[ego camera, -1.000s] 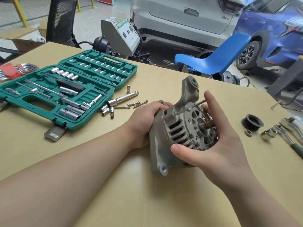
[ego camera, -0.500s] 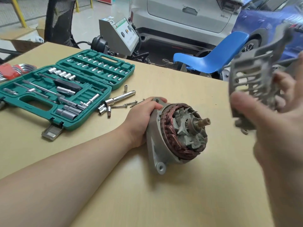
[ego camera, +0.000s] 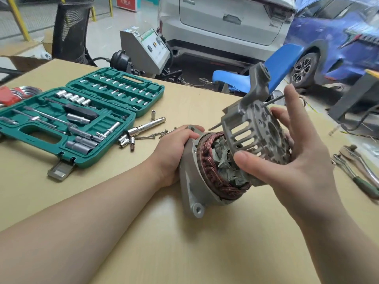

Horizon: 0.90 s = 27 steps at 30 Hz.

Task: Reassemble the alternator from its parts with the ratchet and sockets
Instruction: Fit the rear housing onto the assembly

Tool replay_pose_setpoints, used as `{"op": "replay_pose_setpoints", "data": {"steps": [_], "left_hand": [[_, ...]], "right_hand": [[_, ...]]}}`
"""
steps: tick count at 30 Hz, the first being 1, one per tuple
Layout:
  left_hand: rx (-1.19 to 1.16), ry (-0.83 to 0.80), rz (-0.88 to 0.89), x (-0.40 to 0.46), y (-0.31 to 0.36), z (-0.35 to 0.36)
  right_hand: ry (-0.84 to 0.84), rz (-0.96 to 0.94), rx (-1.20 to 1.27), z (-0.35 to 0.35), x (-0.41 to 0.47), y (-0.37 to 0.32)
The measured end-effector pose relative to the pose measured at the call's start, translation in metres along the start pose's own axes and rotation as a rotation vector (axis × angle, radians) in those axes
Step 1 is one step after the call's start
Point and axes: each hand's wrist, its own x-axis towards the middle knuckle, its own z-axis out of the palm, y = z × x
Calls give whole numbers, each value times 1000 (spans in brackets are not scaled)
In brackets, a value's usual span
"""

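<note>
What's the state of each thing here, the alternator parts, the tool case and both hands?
Front housing: off the body, tilted, held in the right hand.
Alternator body: windings exposed, resting on the table, held by the left hand.
Through bolt: sticking through the housing.
Socket case: open, flat.
Loose bolts: lying on the table.

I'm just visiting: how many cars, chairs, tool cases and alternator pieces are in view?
Cars: 2, white car, blue car
Chairs: 2, blue plastic chair, black mesh chair
Tool cases: 1, open green plastic socket case
Alternator pieces: 2, grey metal body with copper windings, grey slotted metal end cover
Total: 7
</note>
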Motion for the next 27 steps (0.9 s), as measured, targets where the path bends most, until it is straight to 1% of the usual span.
{"op": "replay_pose_setpoints", "data": {"steps": [5,8,10,12,16,18,23,25,27], "left_hand": [[7,-12,6,2,0,-1],[6,-4,19,4,0,-2],[2,2,7,4,0,-2],[-3,-1,-5,4,-1,-2],[-9,-5,3,4,-1,-1],[-8,-1,3,4,-2,-2],[-36,-2,-15,5,-3,-2],[-32,3,-11,6,-3,-3],[-23,6,-6,5,-2,-3]], "right_hand": [[-25,-37,-31,-1,-3,14],[1,-138,-86,-4,-8,23],[11,-156,-79,-4,-7,28],[-29,-154,-67,-4,-7,31],[-99,-181,-164,-2,-10,32],[-142,-159,-185,-4,-8,31],[-276,-36,-264,-7,3,23],[-281,-14,-272,-6,8,18],[-256,-36,-290,-6,12,15]]}}
